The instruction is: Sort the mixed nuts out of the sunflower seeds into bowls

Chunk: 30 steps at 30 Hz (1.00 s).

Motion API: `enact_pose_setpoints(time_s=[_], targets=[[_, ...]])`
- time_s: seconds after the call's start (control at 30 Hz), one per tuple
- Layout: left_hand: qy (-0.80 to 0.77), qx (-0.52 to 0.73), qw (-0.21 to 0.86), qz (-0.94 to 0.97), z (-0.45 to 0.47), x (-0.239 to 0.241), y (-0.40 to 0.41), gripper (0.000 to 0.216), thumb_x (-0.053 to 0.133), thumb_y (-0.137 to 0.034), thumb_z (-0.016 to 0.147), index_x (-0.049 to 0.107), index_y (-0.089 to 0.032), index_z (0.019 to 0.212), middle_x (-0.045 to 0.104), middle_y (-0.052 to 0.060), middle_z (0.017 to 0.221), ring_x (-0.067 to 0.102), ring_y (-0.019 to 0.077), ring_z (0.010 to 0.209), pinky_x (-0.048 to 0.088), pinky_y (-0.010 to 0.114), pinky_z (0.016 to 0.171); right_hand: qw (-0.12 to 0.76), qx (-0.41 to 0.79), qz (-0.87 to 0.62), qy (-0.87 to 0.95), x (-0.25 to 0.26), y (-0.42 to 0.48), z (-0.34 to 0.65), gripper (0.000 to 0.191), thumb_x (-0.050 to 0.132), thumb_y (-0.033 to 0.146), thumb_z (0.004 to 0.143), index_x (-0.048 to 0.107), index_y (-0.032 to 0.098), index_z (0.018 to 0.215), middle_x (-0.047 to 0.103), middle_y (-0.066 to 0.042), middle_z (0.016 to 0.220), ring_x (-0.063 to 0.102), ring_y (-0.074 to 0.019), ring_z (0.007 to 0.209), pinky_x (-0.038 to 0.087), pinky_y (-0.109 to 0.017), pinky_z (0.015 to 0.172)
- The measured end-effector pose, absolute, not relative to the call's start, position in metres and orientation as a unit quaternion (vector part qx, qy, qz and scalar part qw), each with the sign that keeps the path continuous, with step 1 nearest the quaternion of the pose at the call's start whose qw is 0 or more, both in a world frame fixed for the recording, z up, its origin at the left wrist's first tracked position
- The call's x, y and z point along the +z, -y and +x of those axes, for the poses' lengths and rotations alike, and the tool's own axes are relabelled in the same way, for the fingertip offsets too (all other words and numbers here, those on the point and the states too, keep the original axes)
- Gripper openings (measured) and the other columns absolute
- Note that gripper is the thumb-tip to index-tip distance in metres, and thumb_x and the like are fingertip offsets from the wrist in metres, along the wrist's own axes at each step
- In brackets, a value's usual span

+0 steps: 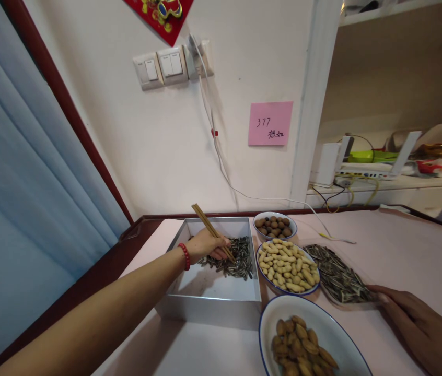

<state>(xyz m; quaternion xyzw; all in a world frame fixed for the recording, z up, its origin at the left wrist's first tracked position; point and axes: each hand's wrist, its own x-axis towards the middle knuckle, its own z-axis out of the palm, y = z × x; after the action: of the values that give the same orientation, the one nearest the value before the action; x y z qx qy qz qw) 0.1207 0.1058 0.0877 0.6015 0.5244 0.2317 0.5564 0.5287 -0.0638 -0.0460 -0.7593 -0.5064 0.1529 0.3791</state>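
My left hand [207, 246], with a red bead bracelet [184, 256] at the wrist, is closed around a pair of chopsticks [204, 218]. Their tips reach down into the sunflower seeds [240, 263] heaped in a white box [221, 312]. At the right, my right hand [420, 326] pinches the near edge of a shallow clear plate [340, 304] full of striped sunflower seeds [338, 274]. Between the hands stand a bowl of peanuts [287, 265] and, nearer to me, a blue-rimmed bowl [336, 326] with almond-like nuts [297, 344] in it.
A small bowl of round brown nuts [274, 227] stands behind the peanuts. A white cable [276, 198] runs from the wall socket [201, 57] onto the pink table cover [413, 245]. A router [365, 169] sits on the shelf; a blue curtain [28, 141] hangs left.
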Motion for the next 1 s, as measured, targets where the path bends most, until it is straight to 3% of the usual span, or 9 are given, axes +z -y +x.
enact_pose_setpoints(time_s=[0.27, 0.6, 0.8, 1.0], targets=[[-0.536, 0.280, 0.564, 0.563, 0.120, 0.096, -0.103, 0.011, 0.072, -0.020, 0.078, 0.071, -0.009, 0.074, 0.075, 0.012, 0.064, 0.072, 0.0192, 0.058, 0.058, 0.027, 0.059, 0.381, 0.137, -0.752, 0.520, -0.052, 0.065, 0.532, 0.059, 0.040, 0.073, 0.079, 0.071, 0.029, 0.104, 0.069, -0.005, 0.120, 0.062, -0.0296, 0.114, 0.048, -0.048, 0.103], [-0.493, 0.356, 0.594, 0.526, 0.114, 0.147, -0.110, 0.013, 0.058, -0.014, 0.091, 0.070, -0.008, 0.090, 0.078, 0.013, 0.078, 0.076, 0.0182, 0.071, 0.062, 0.025, 0.067, 0.395, 0.121, -0.727, 0.549, -0.049, 0.063, 0.526, 0.051, 0.041, 0.063, 0.087, 0.069, 0.026, 0.109, 0.068, -0.005, 0.118, 0.062, -0.0262, 0.113, 0.046, -0.046, 0.104], [-0.424, 0.369, 0.619, 0.548, 0.188, 0.183, -0.106, 0.017, 0.053, -0.009, 0.093, 0.069, -0.006, 0.088, 0.078, 0.016, 0.083, 0.076, 0.0200, 0.073, 0.063, 0.027, 0.068, 0.400, 0.111, -0.718, 0.559, -0.037, 0.063, 0.518, 0.046, 0.039, 0.057, 0.093, 0.068, 0.027, 0.111, 0.068, -0.005, 0.114, 0.062, -0.0229, 0.110, 0.049, -0.039, 0.097], [-0.387, 0.265, 0.608, 0.640, 0.280, 0.163, -0.086, 0.013, 0.063, -0.017, 0.091, 0.072, -0.008, 0.090, 0.077, 0.013, 0.079, 0.073, 0.0165, 0.066, 0.058, 0.024, 0.063, 0.404, 0.116, -0.711, 0.564, -0.033, 0.064, 0.516, 0.044, 0.037, 0.053, 0.096, 0.067, 0.026, 0.114, 0.067, -0.005, 0.114, 0.062, -0.0219, 0.108, 0.049, -0.039, 0.096]])
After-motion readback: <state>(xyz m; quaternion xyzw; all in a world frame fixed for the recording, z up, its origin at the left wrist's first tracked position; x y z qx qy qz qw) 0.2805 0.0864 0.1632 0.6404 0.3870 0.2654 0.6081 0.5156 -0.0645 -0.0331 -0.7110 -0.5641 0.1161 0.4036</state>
